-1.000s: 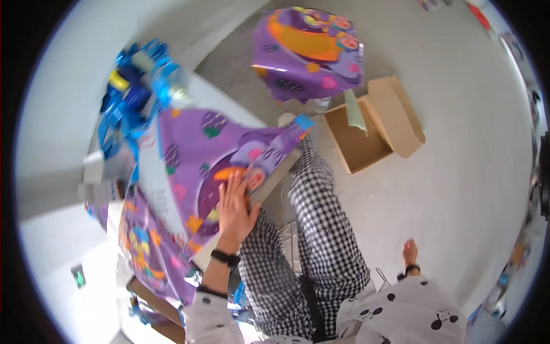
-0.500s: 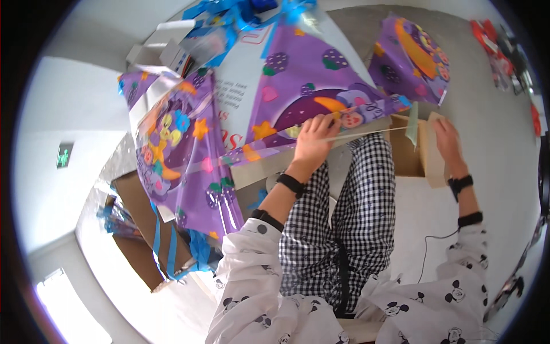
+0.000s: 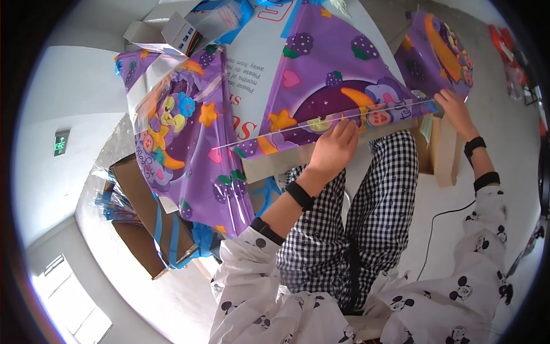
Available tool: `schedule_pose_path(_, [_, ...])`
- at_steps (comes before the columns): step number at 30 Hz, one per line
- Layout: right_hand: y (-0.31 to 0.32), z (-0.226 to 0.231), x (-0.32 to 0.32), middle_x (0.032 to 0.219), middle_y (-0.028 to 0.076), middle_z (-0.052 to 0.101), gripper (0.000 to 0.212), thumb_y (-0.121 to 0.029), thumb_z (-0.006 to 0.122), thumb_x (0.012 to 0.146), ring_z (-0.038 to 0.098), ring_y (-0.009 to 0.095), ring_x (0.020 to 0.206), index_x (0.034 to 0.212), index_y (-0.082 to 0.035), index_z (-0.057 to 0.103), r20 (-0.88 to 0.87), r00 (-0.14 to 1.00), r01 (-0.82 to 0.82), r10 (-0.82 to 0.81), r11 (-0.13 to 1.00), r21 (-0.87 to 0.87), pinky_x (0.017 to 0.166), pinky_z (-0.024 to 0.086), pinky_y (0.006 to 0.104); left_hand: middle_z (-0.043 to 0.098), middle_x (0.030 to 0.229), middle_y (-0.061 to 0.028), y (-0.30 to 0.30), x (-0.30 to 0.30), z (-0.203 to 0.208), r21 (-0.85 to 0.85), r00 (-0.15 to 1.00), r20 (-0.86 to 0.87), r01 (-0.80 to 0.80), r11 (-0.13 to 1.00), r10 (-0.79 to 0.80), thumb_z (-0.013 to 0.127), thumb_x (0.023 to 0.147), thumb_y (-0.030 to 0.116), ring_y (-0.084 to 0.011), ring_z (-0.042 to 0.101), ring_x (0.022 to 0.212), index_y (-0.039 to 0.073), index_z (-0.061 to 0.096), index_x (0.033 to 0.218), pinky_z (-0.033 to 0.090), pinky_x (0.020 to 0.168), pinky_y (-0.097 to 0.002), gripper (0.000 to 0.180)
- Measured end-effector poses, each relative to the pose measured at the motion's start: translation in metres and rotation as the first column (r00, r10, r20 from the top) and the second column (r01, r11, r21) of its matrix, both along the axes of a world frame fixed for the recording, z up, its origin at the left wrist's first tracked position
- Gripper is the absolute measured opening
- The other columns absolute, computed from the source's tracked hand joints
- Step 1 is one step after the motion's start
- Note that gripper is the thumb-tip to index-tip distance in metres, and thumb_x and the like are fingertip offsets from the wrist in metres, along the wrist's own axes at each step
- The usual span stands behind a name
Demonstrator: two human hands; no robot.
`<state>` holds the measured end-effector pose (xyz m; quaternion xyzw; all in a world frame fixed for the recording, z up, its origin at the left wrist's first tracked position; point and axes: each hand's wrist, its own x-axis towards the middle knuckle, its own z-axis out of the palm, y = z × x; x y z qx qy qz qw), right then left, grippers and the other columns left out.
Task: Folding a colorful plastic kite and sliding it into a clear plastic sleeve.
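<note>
A purple plastic sheet (image 3: pixel 318 86) printed with stars, berries and a moon lies across a white board (image 3: pixel 252 51) above my knees. Along its near edge runs a thin pale strip (image 3: pixel 286 131); whether it is stiff or soft I cannot tell. My left hand (image 3: pixel 336 146) is closed at this edge, fingertips pinching the strip against the sheet. Farther right, my right hand (image 3: pixel 456 114) pinches the strip's right end beside a small blue tab. Another printed piece (image 3: pixel 177 132) hangs on the left, and a third (image 3: pixel 438 54) stands out at the far right.
At the back left sits a small white carton (image 3: pixel 166 34) with clear packets beside it. A brown cardboard box (image 3: pixel 152 212) with blue ribbon stands on the left floor. Another open cardboard box (image 3: pixel 444 146) is under my right hand. A black cable (image 3: pixel 435 223) lies on the floor.
My right hand has moved up and away from the cardboard box to the sheet's right corner. My left hand has slid slightly right and nearer. The strip now lies straighter along the edge.
</note>
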<state>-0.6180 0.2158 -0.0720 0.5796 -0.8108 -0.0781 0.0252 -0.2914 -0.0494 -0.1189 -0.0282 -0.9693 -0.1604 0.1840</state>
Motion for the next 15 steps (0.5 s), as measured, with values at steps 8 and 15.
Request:
schedule_pose_path(8, [0.016, 0.002, -0.001, 0.105, 0.014, 0.054, 0.029, 0.001, 0.050, 0.082, 0.055, 0.034, 0.103, 0.109, -0.003, 0.055, 0.011, 0.999, 0.032, -0.031, 0.999, -0.019, 0.084, 0.047, 0.0414, 0.053, 0.136, -0.0112, -0.012, -0.004, 0.004, 0.000, 0.993, -0.087, 0.074, 0.997, -0.073, 0.063, 0.078, 0.008, -0.0291, 0.047, 0.131, 0.000, 0.063, 0.110, 0.042, 0.107, -0.0437, 0.033])
schedule_pose_path(15, [0.006, 0.002, 0.001, 0.101, 0.013, 0.053, 0.028, 0.003, 0.049, 0.081, 0.055, 0.034, 0.102, 0.108, -0.003, 0.055, 0.010, 1.000, -0.013, 0.014, 0.998, -0.056, 0.084, 0.047, 0.0425, 0.049, 0.142, -0.0107, -0.018, -0.004, 0.002, 0.076, 0.989, -0.082, 0.131, 0.988, -0.125, 0.060, 0.081, 0.006, -0.0285, 0.043, 0.135, 0.000, 0.062, 0.114, 0.039, 0.111, -0.0430, 0.034])
